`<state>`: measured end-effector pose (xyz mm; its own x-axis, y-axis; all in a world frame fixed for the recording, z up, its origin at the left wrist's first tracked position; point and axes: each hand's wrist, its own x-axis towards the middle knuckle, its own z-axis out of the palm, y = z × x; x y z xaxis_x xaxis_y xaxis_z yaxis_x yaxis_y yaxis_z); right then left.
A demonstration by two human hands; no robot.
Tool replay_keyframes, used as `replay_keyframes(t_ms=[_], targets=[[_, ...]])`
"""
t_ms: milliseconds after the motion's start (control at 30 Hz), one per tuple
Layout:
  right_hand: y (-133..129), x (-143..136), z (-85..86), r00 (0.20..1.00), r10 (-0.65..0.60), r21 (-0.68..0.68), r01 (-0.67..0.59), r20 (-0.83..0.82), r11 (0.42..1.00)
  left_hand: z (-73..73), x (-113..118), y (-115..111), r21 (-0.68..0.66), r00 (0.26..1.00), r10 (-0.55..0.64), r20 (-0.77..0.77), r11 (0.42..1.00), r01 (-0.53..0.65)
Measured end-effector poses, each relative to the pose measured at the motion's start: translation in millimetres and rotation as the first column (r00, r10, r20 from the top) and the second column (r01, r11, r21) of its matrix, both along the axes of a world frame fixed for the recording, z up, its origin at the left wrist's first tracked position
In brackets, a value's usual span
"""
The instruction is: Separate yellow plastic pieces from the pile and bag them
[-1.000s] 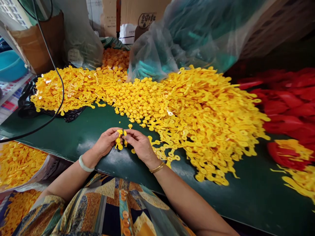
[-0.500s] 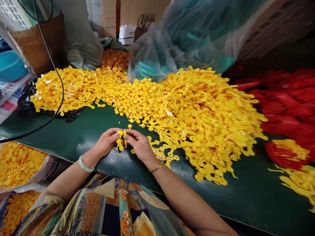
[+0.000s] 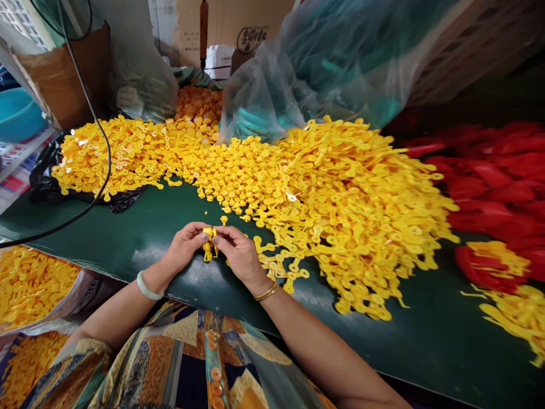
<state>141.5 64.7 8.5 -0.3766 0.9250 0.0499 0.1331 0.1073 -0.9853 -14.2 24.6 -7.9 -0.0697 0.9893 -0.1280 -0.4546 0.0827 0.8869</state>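
Note:
My left hand [image 3: 185, 247] and my right hand [image 3: 240, 253] meet over the green table [image 3: 170, 207], pinching small yellow plastic parts [image 3: 208, 251] between thumbs and fingers. The parts sit close together and hang a little below the fingertips; my fingers hide how they join. Just beyond my hands lies a small loose yellow piece [image 3: 223, 220]. To the right of my right hand, flat yellow arm-shaped pieces [image 3: 293, 267] lie scattered at the edge of a large yellow heap [image 3: 361, 210].
Small round yellow pieces [image 3: 238, 170] and another yellow pile [image 3: 114, 153] on black plastic stretch along the back. Red parts [image 3: 494, 187] are at right. A black cable [image 3: 106, 153] crosses the left side. Clear plastic bags [image 3: 272, 85] stand behind; full sacks [image 3: 38, 284] sit lower left.
The yellow parts between my fingertips are drawn closer together and turned slightly. Both hands stay in nearly the same place over the table.

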Motion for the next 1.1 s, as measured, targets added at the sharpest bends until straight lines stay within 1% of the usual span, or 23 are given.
replay_keyframes(t_ms=[100, 200, 300, 400, 533, 600, 633, 667, 700, 767, 833, 867, 933, 1000, 1033, 1100], targets=[[-3.3, -0.7, 1.0, 0.997, -0.022, 0.105, 0.014, 0.073, 0.994, -1.3, 1.1, -1.6, 0.031, 0.993, 0.043, -0.110, 0.999, -0.039], [-6.4, -0.2, -2.5, 0.986, -0.048, 0.267, 0.003, 0.162, 0.964, -1.9, 3.0, -3.9, 0.065, 0.974, 0.092, -0.209, 0.995, -0.080], [-9.2, 0.5, -9.9, 0.969, -0.076, 0.445, -0.038, 0.237, 0.895, -2.5, 4.9, -5.6, 0.100, 0.941, 0.142, -0.306, 0.988, -0.116], [-11.0, -0.8, -18.1, 0.945, -0.116, 0.579, -0.088, 0.306, 0.811, -3.8, 5.6, -6.0, 0.129, 0.908, 0.163, -0.385, 0.984, -0.122], [-11.7, -4.3, -25.1, 0.911, -0.194, 0.694, -0.127, 0.364, 0.709, -6.2, 2.6, -5.5, 0.149, 0.868, 0.169, -0.467, 0.983, -0.111], [-10.9, -4.1, -24.8, 0.899, -0.197, 0.707, -0.157, 0.391, 0.689, -7.1, -0.1, -5.4, 0.149, 0.855, 0.158, -0.494, 0.984, -0.096], [-10.1, -3.1, -23.4, 0.898, -0.178, 0.697, -0.173, 0.401, 0.696, -7.5, -1.3, -5.5, 0.145, 0.853, 0.148, -0.501, 0.986, -0.086], [-8.9, -1.6, -21.2, 0.904, -0.146, 0.674, -0.184, 0.403, 0.716, -7.7, -2.2, -5.6, 0.138, 0.857, 0.135, -0.498, 0.988, -0.075], [-7.4, 0.4, -18.3, 0.915, -0.106, 0.636, -0.185, 0.390, 0.749, -7.9, -2.8, -5.6, 0.128, 0.868, 0.116, -0.484, 0.990, -0.061], [-3.7, 4.9, -11.0, 0.943, -0.024, 0.518, -0.161, 0.331, 0.840, -8.4, -2.9, -5.7, 0.106, 0.901, 0.073, -0.427, 0.994, -0.030], [-0.1, 8.4, -4.1, 0.965, 0.019, 0.373, -0.119, 0.260, 0.920, -8.8, -1.9, -5.5, 0.092, 0.928, 0.038, -0.370, 0.996, -0.005], [1.1, 9.3, -1.4, 0.972, 0.028, 0.306, -0.100, 0.232, 0.947, -8.9, -1.4, -5.4, 0.088, 0.935, 0.028, -0.354, 0.996, 0.003], [1.9, 9.0, 1.6, 0.981, 0.031, 0.204, -0.070, 0.189, 0.977, -9.0, -0.7, -5.3, 0.085, 0.939, 0.023, -0.343, 0.996, 0.007], [0.4, 6.7, 1.7, 0.988, 0.011, 0.157, -0.036, 0.155, 0.987, -8.6, -1.0, -5.5, 0.089, 0.940, 0.032, -0.340, 0.996, -0.002], [-1.0, 5.2, 1.1, 0.989, -0.005, 0.163, -0.020, 0.149, 0.986, -8.2, -1.5, -5.6, 0.094, 0.939, 0.037, -0.343, 0.996, -0.006], [-4.1, 2.7, -1.2, 0.988, -0.047, 0.229, 0.011, 0.150, 0.973, -7.2, -2.9, -5.8, 0.100, 0.935, 0.044, -0.352, 0.995, -0.009]])
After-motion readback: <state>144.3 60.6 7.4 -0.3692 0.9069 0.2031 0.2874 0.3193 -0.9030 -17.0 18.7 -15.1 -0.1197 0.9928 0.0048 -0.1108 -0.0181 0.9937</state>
